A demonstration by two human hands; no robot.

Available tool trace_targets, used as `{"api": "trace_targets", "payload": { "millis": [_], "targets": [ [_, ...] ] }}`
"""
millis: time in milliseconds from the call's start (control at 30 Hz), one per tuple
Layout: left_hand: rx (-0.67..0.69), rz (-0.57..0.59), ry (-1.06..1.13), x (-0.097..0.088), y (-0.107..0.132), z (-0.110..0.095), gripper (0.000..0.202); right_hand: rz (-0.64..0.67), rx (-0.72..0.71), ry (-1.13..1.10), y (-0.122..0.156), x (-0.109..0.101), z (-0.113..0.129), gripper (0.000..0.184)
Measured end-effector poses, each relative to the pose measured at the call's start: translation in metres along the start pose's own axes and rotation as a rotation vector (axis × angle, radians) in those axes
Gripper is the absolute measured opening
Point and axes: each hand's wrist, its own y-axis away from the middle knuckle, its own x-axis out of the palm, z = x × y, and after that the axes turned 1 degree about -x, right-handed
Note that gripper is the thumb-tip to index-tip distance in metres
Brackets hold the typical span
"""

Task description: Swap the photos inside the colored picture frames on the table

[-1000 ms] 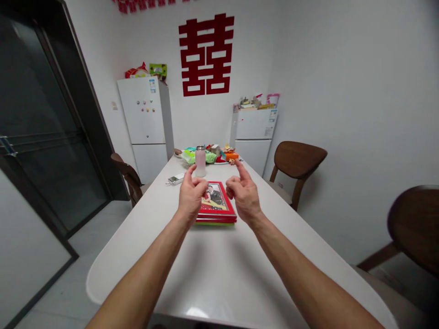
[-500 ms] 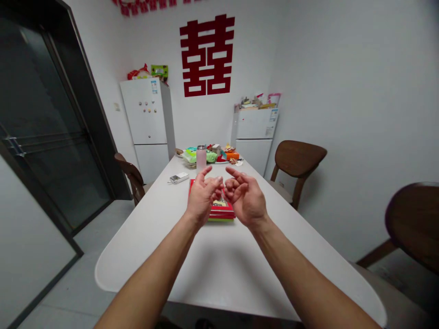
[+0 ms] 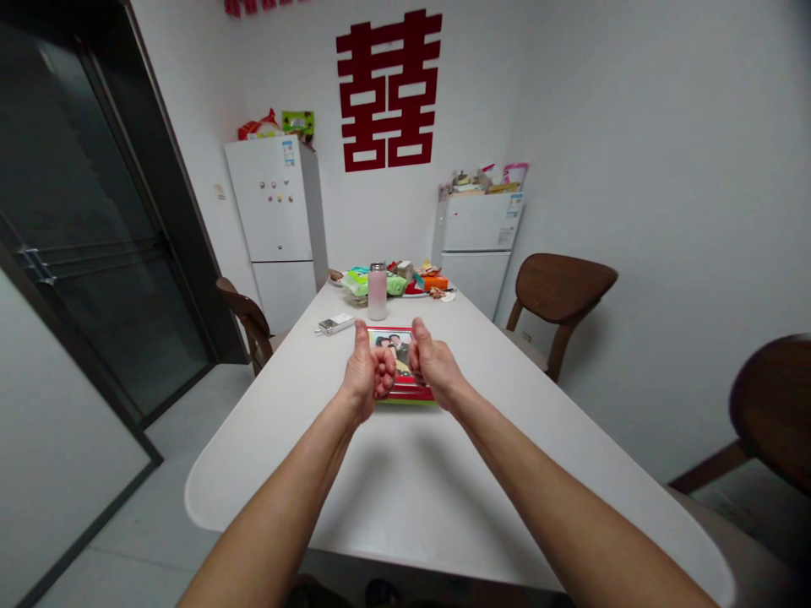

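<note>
A hand can pass over the near stretch of the counter (image 3: pixel 405 498) as far as the red picture frame (image 3: pixel 400 342), which lies flat at mid-counter, partly under the left hand (image 3: pixel 366 376) and right hand (image 3: pixel 434 365). Obstacles farther on: a white handheld device (image 3: pixel 335 323) left of the frame, a pink flask (image 3: pixel 377 291) standing upright beyond it, and a heap of packets (image 3: pixel 396 285) at the far end. Right of the frame, a passage runs toward the far end. Wooden chairs (image 3: pixel 561 289) (image 3: pixel 244 314) stand off both long sides.
</note>
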Motion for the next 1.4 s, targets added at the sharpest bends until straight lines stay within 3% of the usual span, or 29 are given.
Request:
{"api": "trace_targets", "payload": {
  "millis": [67, 167, 233, 333, 467, 533, 633, 700, 800, 867, 1000, 1100, 1233, 1400],
  "targets": [
    [-0.056, -0.086, -0.011, -0.017, -0.006, 0.024, 0.066, -0.027, -0.056, 0.228, -0.001, 0.01, -0.021, 0.053],
    [-0.153, -0.192, -0.014, -0.043, -0.014, 0.06, 0.061, -0.015, -0.146, 0.37, 0.0, 0.022, -0.046, 0.028],
    [-0.181, -0.224, 0.002, -0.053, -0.019, 0.078, 0.055, 0.025, -0.207, 0.452, 0.003, 0.027, -0.054, 0.035],
    [-0.147, -0.221, 0.045, -0.053, -0.023, 0.091, 0.041, 0.085, -0.27, 0.535, 0.011, 0.033, -0.054, 0.028],
    [0.021, -0.21, 0.087, -0.037, -0.017, 0.094, 0.028, 0.142, -0.333, 0.573, 0.035, 0.032, -0.046, 0.024],
    [0.108, -0.214, 0.069, -0.028, -0.007, 0.096, 0.028, 0.144, -0.348, 0.497, 0.048, 0.025, -0.043, 0.023],
    [0.181, -0.188, -0.029, -0.019, 0.018, 0.095, 0.031, 0.037, -0.289, 0.217, 0.063, 0.007, -0.043, 0.034],
    [0.22, -0.159, -0.127, -0.015, 0.037, 0.092, 0.028, -0.043, -0.173, -0.018, 0.071, -0.006, -0.042, 0.045],
    [0.301, -0.12, -0.311, -0.009, 0.067, 0.087, 0.02, -0.062, 0.034, -0.39, 0.086, -0.024, -0.034, 0.057],
    [0.509, -0.041, -0.611, -0.006, 0.083, 0.087, 0.026, -0.086, 0.14, -0.595, 0.099, -0.033, -0.026, 0.061],
    [1.142, 0.156, -1.253, -0.001, 0.104, 0.093, 0.051, -0.113, 0.319, -0.911, 0.131, -0.044, -0.017, 0.064],
    [1.366, 0.189, -1.487, -0.002, 0.113, 0.098, 0.043, -0.086, 0.461, -1.031, 0.148, -0.045, -0.02, 0.065],
    [1.401, 0.186, -1.688, -0.006, 0.117, 0.108, 0.032, 0.03, 0.522, -1.077, 0.15, -0.037, -0.034, 0.063],
    [1.228, 0.252, -1.834, -0.014, 0.111, 0.129, 0.031, 0.172, 0.438, -0.826, 0.133, -0.022, -0.062, 0.058]
  ]
}}
